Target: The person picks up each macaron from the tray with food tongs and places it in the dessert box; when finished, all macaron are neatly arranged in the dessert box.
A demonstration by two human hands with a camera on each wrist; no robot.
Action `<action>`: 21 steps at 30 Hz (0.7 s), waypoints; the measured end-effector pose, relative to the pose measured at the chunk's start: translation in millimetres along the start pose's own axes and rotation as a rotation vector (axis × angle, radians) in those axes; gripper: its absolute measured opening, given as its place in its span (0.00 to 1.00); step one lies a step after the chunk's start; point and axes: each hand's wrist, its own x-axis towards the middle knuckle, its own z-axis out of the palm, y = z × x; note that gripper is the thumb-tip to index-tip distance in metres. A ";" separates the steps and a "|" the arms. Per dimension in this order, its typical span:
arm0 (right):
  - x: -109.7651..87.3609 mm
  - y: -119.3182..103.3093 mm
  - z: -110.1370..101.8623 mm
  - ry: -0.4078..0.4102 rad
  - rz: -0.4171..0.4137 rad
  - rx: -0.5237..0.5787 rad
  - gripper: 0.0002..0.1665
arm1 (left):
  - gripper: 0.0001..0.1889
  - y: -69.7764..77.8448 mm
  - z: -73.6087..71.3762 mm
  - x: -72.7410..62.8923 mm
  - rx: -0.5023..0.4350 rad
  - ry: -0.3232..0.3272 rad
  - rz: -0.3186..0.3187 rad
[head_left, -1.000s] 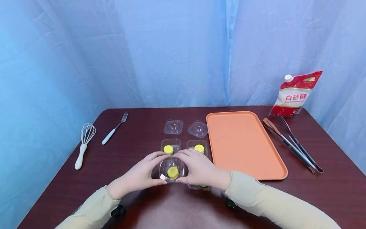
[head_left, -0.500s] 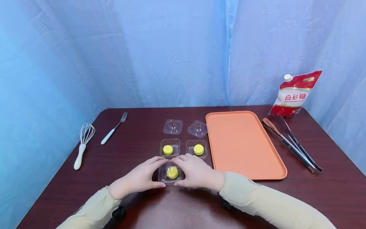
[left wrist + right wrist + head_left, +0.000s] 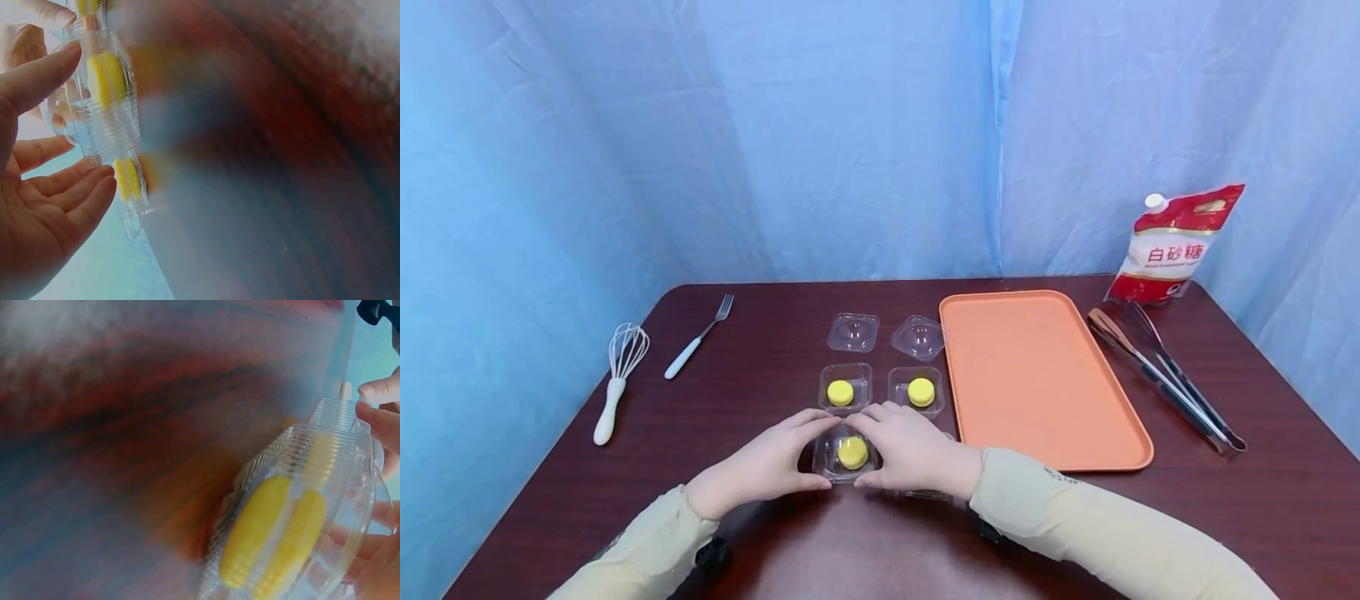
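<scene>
Both hands are around a clear plastic box [image 3: 119,134] in the front left of a group on the table. A yellow macaron [image 3: 852,452] is inside it, under a clear domed lid [image 3: 826,457]. My left hand [image 3: 775,461] holds the lid's left side between thumb and fingers. On the right side, my right hand [image 3: 913,450] grips it the same way. Behind are two uncovered boxes, one with a macaron [image 3: 840,392] at left, one with a macaron [image 3: 921,392] at right. My right hand mostly hides the front right box [image 3: 350,456], which also holds a yellow macaron.
Two loose clear lids, one flat [image 3: 853,332] and one turned askew [image 3: 920,337], lie farther back. An orange tray [image 3: 1045,383] is at right, with tongs [image 3: 1168,379] and a sugar bag [image 3: 1172,246] beyond. A fork [image 3: 700,337] and whisk [image 3: 619,379] lie left.
The hands and the domed lid have come down a little onto the front left box. The two macarons behind show more fully now. Other things have stayed put.
</scene>
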 end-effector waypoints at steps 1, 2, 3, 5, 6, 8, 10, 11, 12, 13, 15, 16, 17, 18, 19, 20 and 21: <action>0.3 0.1 0.3 0.000 0.001 -0.005 0.42 | 0.37 -0.5 -0.3 0.4 -0.005 -0.005 0.005; 0.5 0.2 0.5 0.000 0.001 -0.012 0.42 | 0.37 -1.0 -0.6 0.8 -0.011 -0.012 0.010; 0.8 0.2 0.7 0.002 0.000 -0.019 0.43 | 0.37 -1.4 -1.1 1.1 -0.021 -0.020 0.012; 1.2 0.3 1.1 0.009 -0.003 -0.031 0.43 | 0.37 -2.1 -1.9 1.9 -0.039 -0.035 0.014; 1.3 0.3 1.2 0.012 -0.006 -0.037 0.43 | 0.37 -2.5 -2.4 2.1 -0.047 -0.039 0.015; 1.5 0.3 1.7 0.017 -0.010 -0.046 0.43 | 0.37 -3.1 -3.0 2.3 -0.060 -0.049 0.012; 1.6 0.4 1.8 0.019 -0.012 -0.047 0.43 | 0.37 -3.5 -3.4 2.5 -0.068 -0.055 0.007; 1.7 0.4 1.8 0.018 -0.012 -0.045 0.43 | 0.37 -3.7 -3.4 2.6 -0.072 -0.058 0.005; 1.8 0.5 1.8 0.018 -0.012 -0.043 0.43 | 0.37 -3.9 -3.6 2.6 -0.074 -0.059 0.003; 2.0 0.5 1.9 0.017 -0.012 -0.040 0.43 | 0.37 -4.2 -3.6 2.7 -0.074 -0.060 0.001; 2.3 0.7 1.7 0.017 -0.013 -0.033 0.43 | 0.36 -4.7 -3.7 3.0 -0.078 -0.062 0.000; 2.5 0.7 1.8 0.018 -0.015 -0.031 0.42 | 0.36 -5.0 -3.7 3.1 -0.078 -0.064 -0.001; 2.7 0.9 2.1 0.019 -0.018 -0.029 0.42 | 0.36 -5.2 -3.8 3.3 -0.078 -0.065 -0.001; 2.9 1.2 2.5 0.019 -0.021 -0.030 0.42 | 0.36 -5.5 -3.9 3.5 -0.078 -0.066 -0.003; 3.1 1.4 2.8 0.020 -0.024 -0.030 0.42 | 0.36 -5.6 -4.0 3.7 -0.079 -0.068 -0.005; 3.2 1.5 2.9 0.021 -0.025 -0.027 0.42 | 0.36 -5.8 -4.0 3.8 -0.080 -0.070 -0.006; 3.3 1.6 2.9 0.022 -0.027 -0.025 0.41 | 0.36 -6.0 -4.0 4.0 -0.080 -0.071 -0.008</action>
